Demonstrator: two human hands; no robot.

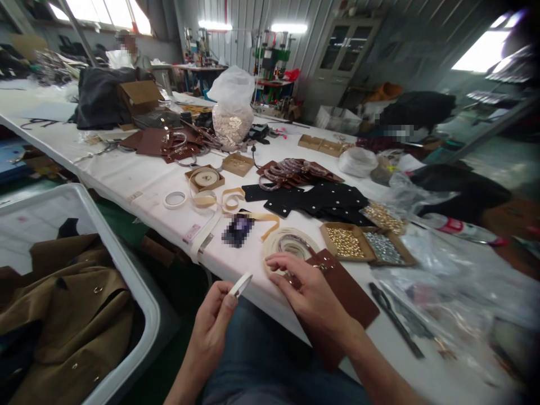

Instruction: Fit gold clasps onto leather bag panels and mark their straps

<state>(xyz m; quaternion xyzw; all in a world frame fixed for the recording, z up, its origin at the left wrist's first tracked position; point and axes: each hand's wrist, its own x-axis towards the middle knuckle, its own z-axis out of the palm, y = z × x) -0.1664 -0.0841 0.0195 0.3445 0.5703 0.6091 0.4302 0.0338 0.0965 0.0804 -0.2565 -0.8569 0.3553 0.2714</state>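
Observation:
My left hand [214,318] is closed, pinching a short white strip of tape [241,285] between thumb and fingers over the table's front edge. My right hand [310,289] hovers by a coil of cream tape [274,243], its fingers curved and thumb apart, with nothing visible between them. Below and beside that hand lies a brown leather piece [343,287] with metal fittings and a wrapped handle, partly hidden by the hand. Its lower end hangs past the table edge.
Small boxes of gold studs [343,242] and silver studs [382,247] stand to the right, near black studded strips [320,199]. A phone [238,229] and a tape roll [174,199] lie left. A white bin [147,315] holds brown fabric. One person sits far back.

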